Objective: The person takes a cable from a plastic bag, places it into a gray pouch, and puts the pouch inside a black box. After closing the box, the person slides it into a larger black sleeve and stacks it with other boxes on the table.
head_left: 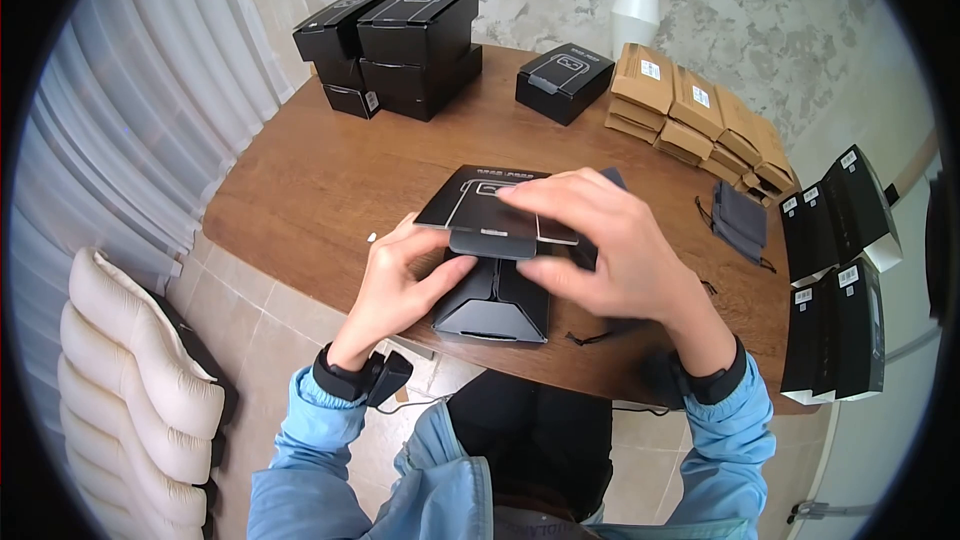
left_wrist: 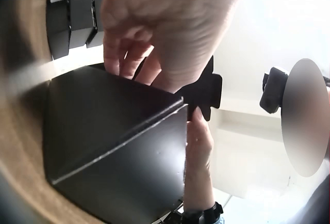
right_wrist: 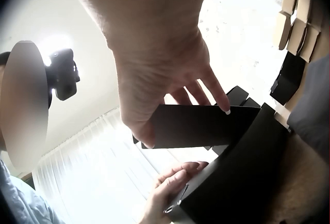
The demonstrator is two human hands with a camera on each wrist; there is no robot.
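Observation:
A black cardboard box [head_left: 490, 318] stands near the table's front edge, its printed lid [head_left: 470, 202] partly raised. Two folded inner flaps show beneath the lid's front tuck flap [head_left: 492, 243]. My left hand [head_left: 393, 272] grips the box's left side, thumb at the front near the tuck flap. With fingers over the lid's top and thumb by its front corner, my right hand [head_left: 628, 250] holds the lid. In the right wrist view, the lid [right_wrist: 191, 126] lies between that hand's thumb and fingers, tilted above the box body [right_wrist: 237, 182]. The box's contents are hidden.
Stacked black boxes [head_left: 420, 55] stand at the back left, a single black box [head_left: 563, 85] at the back middle. Brown cartons [head_left: 692, 110] line the back right, near a grey drawstring pouch [head_left: 738, 215]. Further black boxes [head_left: 835, 215] stand along the right edge. A padded chair [head_left: 140, 380] is left.

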